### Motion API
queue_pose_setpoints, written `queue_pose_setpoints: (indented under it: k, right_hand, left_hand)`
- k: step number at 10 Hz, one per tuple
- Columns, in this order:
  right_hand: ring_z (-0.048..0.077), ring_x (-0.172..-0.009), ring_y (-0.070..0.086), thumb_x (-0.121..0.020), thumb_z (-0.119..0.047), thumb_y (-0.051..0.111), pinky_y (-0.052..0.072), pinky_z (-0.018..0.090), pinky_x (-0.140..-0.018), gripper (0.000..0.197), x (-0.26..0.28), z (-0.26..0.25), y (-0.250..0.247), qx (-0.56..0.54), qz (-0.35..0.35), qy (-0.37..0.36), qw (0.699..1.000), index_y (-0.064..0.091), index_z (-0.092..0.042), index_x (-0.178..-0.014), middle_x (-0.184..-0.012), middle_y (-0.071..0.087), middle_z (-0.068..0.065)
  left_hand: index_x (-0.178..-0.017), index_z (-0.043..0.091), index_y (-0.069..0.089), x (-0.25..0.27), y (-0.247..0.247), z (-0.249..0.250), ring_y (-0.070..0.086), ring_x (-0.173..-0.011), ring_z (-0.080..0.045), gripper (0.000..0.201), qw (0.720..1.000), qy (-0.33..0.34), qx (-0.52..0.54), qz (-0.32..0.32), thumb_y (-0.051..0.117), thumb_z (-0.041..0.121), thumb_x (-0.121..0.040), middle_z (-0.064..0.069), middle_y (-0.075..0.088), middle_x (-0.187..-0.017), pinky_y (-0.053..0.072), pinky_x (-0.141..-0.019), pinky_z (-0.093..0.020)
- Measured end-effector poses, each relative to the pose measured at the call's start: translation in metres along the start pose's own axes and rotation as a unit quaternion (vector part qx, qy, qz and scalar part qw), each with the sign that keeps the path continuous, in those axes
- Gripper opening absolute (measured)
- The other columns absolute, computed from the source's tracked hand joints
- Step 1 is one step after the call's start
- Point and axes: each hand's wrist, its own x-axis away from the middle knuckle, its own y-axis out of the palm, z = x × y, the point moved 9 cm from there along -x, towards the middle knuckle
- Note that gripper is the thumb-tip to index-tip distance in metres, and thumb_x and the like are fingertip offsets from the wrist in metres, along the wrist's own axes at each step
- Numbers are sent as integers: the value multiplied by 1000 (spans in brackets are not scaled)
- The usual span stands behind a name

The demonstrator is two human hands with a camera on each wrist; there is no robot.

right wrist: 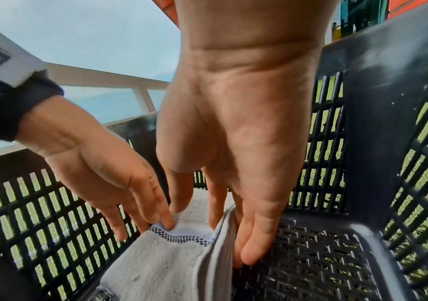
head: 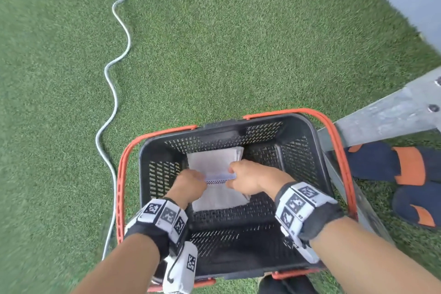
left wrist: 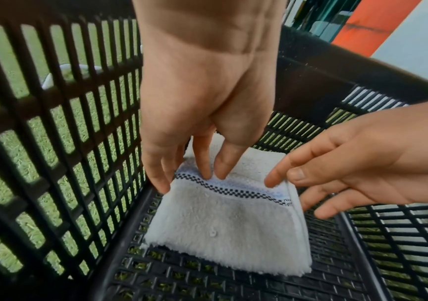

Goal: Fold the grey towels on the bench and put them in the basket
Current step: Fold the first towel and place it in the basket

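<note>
A folded grey towel (head: 218,198) with a black checked band lies on the floor of a black plastic basket (head: 298,155) that has orange handles. Both hands reach down into the basket. My left hand (head: 191,182) pinches the towel's left corner at the band (left wrist: 223,187), fingertips on top and one finger down the side. My right hand (head: 243,174) holds the right edge: in the right wrist view the layered edge (right wrist: 220,244) rises between its fingers (right wrist: 251,250). The band is wavy between the two hands.
The basket stands on green artificial grass (head: 238,43). A white hose (head: 114,93) snakes along the left. A grey metal bench leg (head: 393,112) runs just right of the basket, with dark-blue and orange sandals (head: 405,167) beside it.
</note>
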Motion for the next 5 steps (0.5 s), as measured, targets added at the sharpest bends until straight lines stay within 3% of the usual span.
queue_pose_setpoints:
  k: [1, 2, 3, 4, 5]
  right_hand:
    - [31, -113, 60, -100, -28, 48, 52, 45, -98, 42, -7, 2, 7, 15, -10, 4, 1000, 49, -8, -137, -137, 55, 15]
    - [31, -111, 62, -100, -29, 48, 53, 44, -96, 43, -11, -2, 10, 17, -11, 2, 1000, 49, -9, -138, -133, 57, 13]
    - [30, -113, 61, -100, -28, 50, 52, 42, -96, 44, -13, -5, 11, 15, -8, -3, 1000, 48, -11, -140, -136, 55, 12]
    - [31, -128, 53, -100, -26, 50, 45, 44, -107, 51, -11, -5, 10, 7, -13, -6, 1000, 41, -13, -148, -149, 46, 11]
    - [30, -142, 39, -101, -24, 49, 36, 41, -115, 61, -9, -8, 12, 8, -18, -23, 1000, 27, -17, -157, -162, 27, 8]
  left_hand:
    - [-114, -6, 68, -5, -8, 2, 63, -111, -37, 28, 999, 3, -24, 42, 53, 8, -96, -23, 68, -118, 51, -91, -38]
    - [-109, -11, 65, 0, -16, 1, 63, -108, -41, 26, 996, -12, -45, 71, 54, 6, -93, -28, 67, -112, 50, -86, -41]
    - [-114, -11, 62, 0, -18, -3, 63, -109, -41, 28, 995, -26, -42, 82, 55, 5, -92, -27, 65, -116, 50, -85, -39]
    - [-124, -6, 56, 3, -17, -9, 65, -106, -33, 33, 994, -61, -23, 82, 58, 7, -94, -18, 64, -116, 50, -72, -30]
    - [-125, -6, 54, 3, -17, -11, 66, -107, -32, 35, 994, -70, -47, 75, 58, 9, -93, -18, 62, -120, 52, -75, -30]
